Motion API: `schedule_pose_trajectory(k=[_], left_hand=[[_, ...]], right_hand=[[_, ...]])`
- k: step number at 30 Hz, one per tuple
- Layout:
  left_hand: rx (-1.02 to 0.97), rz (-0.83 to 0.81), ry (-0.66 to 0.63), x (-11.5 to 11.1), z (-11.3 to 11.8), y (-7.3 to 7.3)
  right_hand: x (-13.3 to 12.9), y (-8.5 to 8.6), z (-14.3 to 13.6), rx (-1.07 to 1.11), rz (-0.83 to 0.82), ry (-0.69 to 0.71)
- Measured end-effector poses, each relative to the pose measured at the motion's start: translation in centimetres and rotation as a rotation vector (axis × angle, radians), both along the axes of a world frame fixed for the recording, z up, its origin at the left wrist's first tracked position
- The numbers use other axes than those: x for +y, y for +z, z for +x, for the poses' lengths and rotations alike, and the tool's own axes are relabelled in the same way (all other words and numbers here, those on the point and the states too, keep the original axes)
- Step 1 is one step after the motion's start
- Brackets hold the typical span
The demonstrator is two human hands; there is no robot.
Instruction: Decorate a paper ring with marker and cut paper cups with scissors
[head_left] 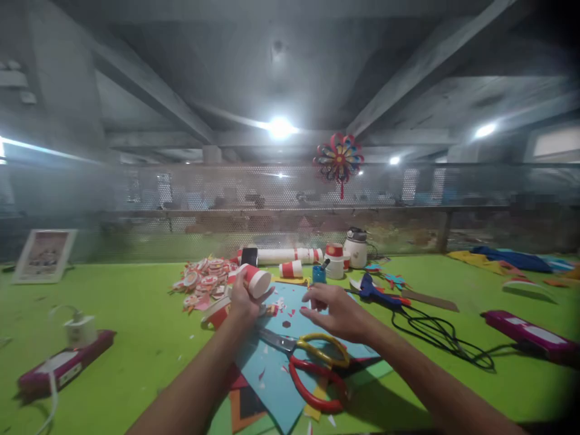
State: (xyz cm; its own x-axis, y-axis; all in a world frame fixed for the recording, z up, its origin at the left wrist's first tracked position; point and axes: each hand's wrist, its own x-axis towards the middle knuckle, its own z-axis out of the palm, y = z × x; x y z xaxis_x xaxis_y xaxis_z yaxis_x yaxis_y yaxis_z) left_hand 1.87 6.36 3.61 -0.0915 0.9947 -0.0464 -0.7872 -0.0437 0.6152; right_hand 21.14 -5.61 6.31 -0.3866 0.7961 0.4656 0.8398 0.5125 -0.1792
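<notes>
My left hand is wrapped round a red and white paper cup, tilted with its white end toward the right. To its right, my right hand hovers over the light blue sheet, its fingers curved and apart with nothing between them. Large scissors with one yellow and one red handle lie on the sheet below the hands, blades toward the left. Small paper scraps are scattered on the sheet. Another red and white cup lies behind my left forearm.
A pile of cut cup pieces sits at the back left. Behind are a lying cup, a blue jar and a bottle. A blue glue gun with black cable lies right. Purple power strips flank both sides.
</notes>
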Motion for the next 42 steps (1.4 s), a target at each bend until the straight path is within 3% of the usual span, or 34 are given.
schedule_pose_trajectory(k=[3,8,10,17,22,26,31,37,42], left_hand=[[0.015,0.057,0.027,0.0,0.0,0.0],[0.048,0.091,0.007,0.0,0.2,0.1],[0.072,0.092,-0.007,-0.1,0.2,0.1],[0.139,0.081,-0.01,-0.7,0.3,0.5],[0.157,0.121,-0.029,-1.2,0.4,0.9],[0.144,0.132,-0.012,-0.8,-0.1,1.0],[0.09,0.151,0.007,0.6,-1.6,1.4],[-0.022,0.182,0.038,1.3,-2.6,1.5],[-0.051,0.241,-0.063,1.2,-1.9,1.4]], right_hand=[[-1.6,0.1,0.4,-0.118,-0.084,-0.03],[-2.8,-3.1,0.0,-0.285,-0.257,-0.078],[-2.6,-3.6,-0.3,-0.306,-0.308,-0.104],[-1.9,-1.3,-1.7,-0.389,-0.488,-0.053],[-1.5,-1.2,-2.6,-0.408,-0.579,-0.081],[-0.9,-1.9,-2.7,-0.317,-0.634,-0.136],[-0.1,-2.9,-2.1,-0.137,-0.553,-0.25],[-0.4,-3.0,-0.6,0.233,-0.528,-0.17],[-1.2,-2.2,0.2,0.562,-0.545,-0.116]])
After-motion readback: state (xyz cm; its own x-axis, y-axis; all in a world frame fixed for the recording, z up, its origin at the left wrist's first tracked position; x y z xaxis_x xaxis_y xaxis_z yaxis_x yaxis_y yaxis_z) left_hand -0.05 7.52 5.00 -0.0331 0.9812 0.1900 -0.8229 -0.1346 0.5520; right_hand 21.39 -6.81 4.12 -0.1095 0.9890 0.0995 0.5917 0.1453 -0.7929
